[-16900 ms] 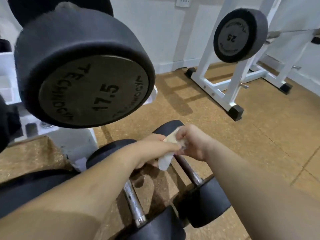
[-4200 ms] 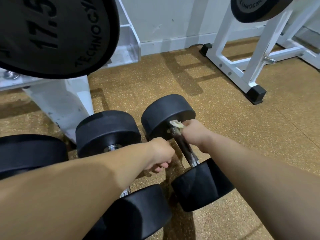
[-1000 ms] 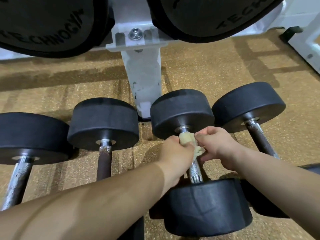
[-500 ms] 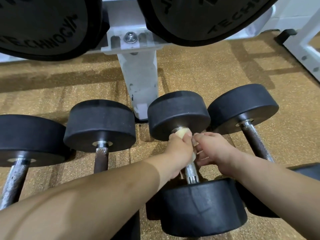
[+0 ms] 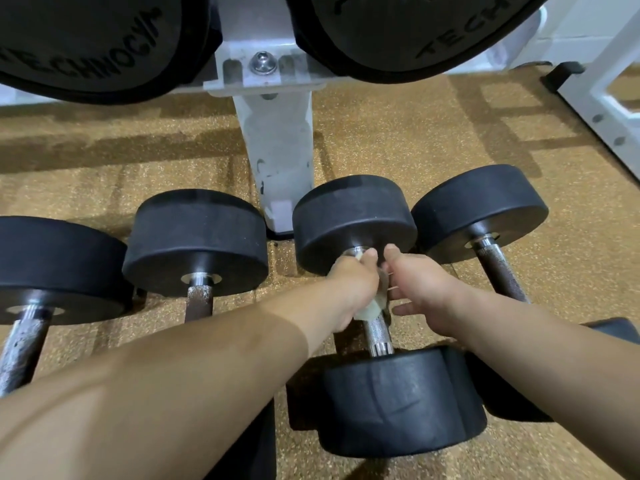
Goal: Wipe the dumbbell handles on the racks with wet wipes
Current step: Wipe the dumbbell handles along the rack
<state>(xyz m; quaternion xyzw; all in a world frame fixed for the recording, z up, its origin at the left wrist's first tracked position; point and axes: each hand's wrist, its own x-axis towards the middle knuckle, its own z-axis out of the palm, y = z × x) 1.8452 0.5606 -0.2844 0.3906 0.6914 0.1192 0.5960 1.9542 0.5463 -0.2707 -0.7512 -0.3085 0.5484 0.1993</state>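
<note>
Left hand (image 5: 349,285) clamped round wet wipe (image 5: 370,310) on dumbbell handle (image 5: 379,336), now higher against far head than a second ago; wiping likely reaching bar's top end. Right hand (image 5: 420,289) loosely curled beside bar, grip on it unclear. Neighbouring dumbbell (image 5: 485,216) close at right, white rack post (image 5: 277,140) behind, crowding the stroke.
</note>
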